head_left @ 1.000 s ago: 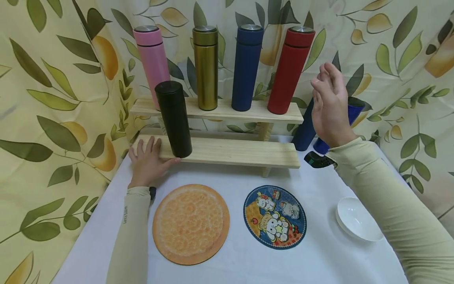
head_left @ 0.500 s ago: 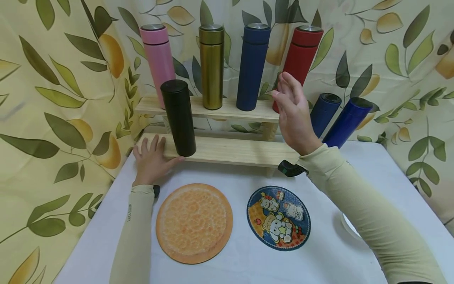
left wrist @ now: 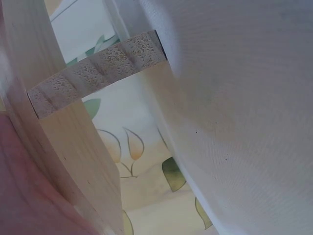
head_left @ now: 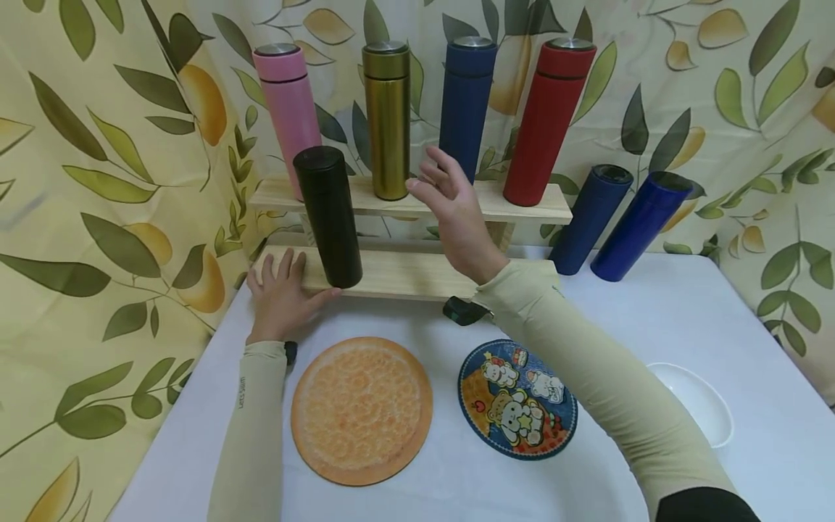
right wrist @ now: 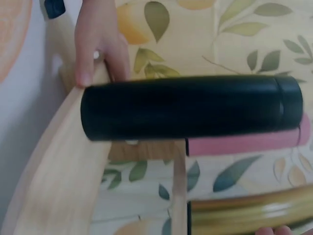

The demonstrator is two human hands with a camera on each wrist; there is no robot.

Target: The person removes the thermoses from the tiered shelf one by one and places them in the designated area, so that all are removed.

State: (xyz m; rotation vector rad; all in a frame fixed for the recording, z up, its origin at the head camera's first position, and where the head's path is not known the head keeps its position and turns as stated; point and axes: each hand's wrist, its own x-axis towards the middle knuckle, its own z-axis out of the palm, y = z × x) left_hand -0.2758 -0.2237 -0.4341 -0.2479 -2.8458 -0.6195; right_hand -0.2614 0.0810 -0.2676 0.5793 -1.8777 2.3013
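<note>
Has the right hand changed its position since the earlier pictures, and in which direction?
Yes, leftward: in the head view, the right hand was past the right end of the wooden rack; now it overlaps the lower part of the rack's blue bottle.

Pale beige left sleeve [head_left: 248, 442], toward the table's left edge [head_left: 172, 438], with small dark lettering [head_left: 242, 392]; matching right sleeve [head_left: 587, 370], black fabric [head_left: 707, 505] above it. Black gadget [head_left: 464, 312] at the right wrist.

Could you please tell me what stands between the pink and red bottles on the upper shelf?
The gold bottle and the blue bottle stand there, as the head view shows; the right hand hides the blue bottle's base.
</note>
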